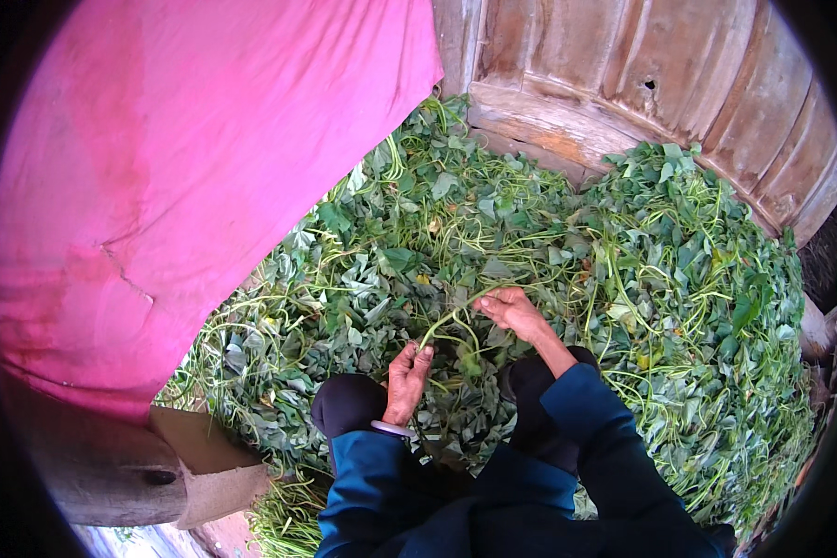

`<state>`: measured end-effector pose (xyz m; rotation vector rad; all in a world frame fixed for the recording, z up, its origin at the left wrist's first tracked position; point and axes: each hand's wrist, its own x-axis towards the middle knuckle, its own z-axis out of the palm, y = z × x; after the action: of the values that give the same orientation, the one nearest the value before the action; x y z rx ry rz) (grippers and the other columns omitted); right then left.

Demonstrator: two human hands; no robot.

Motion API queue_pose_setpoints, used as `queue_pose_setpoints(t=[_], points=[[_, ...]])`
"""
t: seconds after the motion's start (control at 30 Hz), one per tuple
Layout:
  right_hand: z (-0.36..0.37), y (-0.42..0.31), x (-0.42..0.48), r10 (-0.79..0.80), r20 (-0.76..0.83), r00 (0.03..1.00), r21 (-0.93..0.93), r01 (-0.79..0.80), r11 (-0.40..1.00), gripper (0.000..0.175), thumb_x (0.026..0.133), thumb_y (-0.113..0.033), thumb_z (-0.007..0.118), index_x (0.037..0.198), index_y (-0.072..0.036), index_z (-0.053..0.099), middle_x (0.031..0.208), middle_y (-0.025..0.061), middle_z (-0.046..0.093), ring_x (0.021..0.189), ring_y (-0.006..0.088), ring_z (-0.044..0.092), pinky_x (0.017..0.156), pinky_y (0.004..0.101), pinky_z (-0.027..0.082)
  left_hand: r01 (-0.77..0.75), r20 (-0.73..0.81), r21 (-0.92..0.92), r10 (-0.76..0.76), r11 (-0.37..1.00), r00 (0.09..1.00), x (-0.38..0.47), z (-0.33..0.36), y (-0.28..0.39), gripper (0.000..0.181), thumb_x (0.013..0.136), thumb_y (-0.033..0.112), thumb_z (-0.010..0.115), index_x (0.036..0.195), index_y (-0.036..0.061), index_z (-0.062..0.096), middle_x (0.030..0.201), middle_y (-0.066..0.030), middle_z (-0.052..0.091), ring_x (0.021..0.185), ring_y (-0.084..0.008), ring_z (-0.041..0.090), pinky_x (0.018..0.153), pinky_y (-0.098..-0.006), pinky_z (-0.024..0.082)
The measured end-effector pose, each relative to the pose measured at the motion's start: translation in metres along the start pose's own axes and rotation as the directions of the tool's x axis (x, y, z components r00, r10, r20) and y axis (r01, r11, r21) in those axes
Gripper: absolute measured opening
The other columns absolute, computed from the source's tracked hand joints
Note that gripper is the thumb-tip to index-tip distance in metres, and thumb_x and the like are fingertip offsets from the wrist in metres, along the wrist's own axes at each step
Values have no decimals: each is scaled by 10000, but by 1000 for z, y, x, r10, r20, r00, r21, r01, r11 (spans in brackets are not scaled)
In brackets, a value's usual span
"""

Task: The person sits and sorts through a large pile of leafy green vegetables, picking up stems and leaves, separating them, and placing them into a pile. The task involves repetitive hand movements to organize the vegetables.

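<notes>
A green leafy vine stem [448, 318] stretches between my two hands, above my knees. My left hand [407, 380], with a pale bangle [393, 428] at the wrist, pinches its lower end between thumb and fingers. Farther up and to the right, my right hand [513, 312] grips the stem's upper part with the fingertips. A thin side stalk bends down from the stem between the hands. Below and all around lies a broad heap of cut vines and leaves [488, 209], some of them yellowed.
A pink cloth [202, 160] covers the upper left, hanging over a dark wooden piece [104, 460]. Brown cardboard [227, 485] sits at its lower end. A weathered wooden plank wall [642, 77] borders the heap at upper right. A bunch of thin stalks [289, 513] lies at lower left.
</notes>
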<state>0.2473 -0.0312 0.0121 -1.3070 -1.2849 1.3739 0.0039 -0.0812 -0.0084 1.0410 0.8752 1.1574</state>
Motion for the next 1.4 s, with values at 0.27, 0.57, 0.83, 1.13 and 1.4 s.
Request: queue_pose_setpoints(t=[0.27, 0.57, 0.83, 1.13, 1.4], points=[[-31, -3, -5, -56, -424, 904, -159, -14, 987, 90, 803, -41, 586, 867, 11, 622, 584, -1, 522, 412, 38, 371, 342, 205, 273, 28, -203, -115, -51, 993, 978, 4, -15, 15, 166, 870, 144, 582, 712, 98, 562, 575, 79, 444, 493, -26, 335, 450, -193, 257], [39, -1, -8, -135, -130, 982, 201, 159, 967, 260, 903, -195, 535, 1058, 0, 609, 910, 72, 651, 781, 118, 611, 645, 239, 471, -28, -147, -48, 20, 998, 989, 11, 1, -7, 140, 893, 169, 565, 809, 58, 580, 676, 86, 483, 616, -23, 366, 559, -187, 307], [56, 13, -8, 44, 235, 971, 478, -156, 864, 366, 925, -252, 485, 1160, 25, 531, 1053, 93, 615, 982, 170, 573, 865, 332, 457, -8, -56, 69, 11, 998, 998, 12, 11, -20, 101, 888, 110, 561, 800, 65, 582, 713, 99, 505, 648, -8, 390, 562, -177, 321], [41, 4, -12, 277, 518, 810, 405, -517, 754, 247, 872, -65, 531, 1104, 15, 553, 610, -41, 388, 463, 16, 245, 389, 194, 192, 93, 8, 187, -96, 978, 995, 12, -1, -23, 80, 874, 125, 581, 905, 62, 620, 655, 86, 453, 581, -19, 355, 496, -187, 300], [58, 27, 1, 82, -44, 996, -869, -78, 488, 237, 675, -155, 601, 824, 26, 637, 846, 192, 645, 769, 304, 633, 700, 387, 507, -109, 114, 562, 54, 820, 992, -6, 10, -26, 159, 835, 187, 629, 822, 41, 568, 530, -101, 429, 498, -139, 325, 468, -274, 363]])
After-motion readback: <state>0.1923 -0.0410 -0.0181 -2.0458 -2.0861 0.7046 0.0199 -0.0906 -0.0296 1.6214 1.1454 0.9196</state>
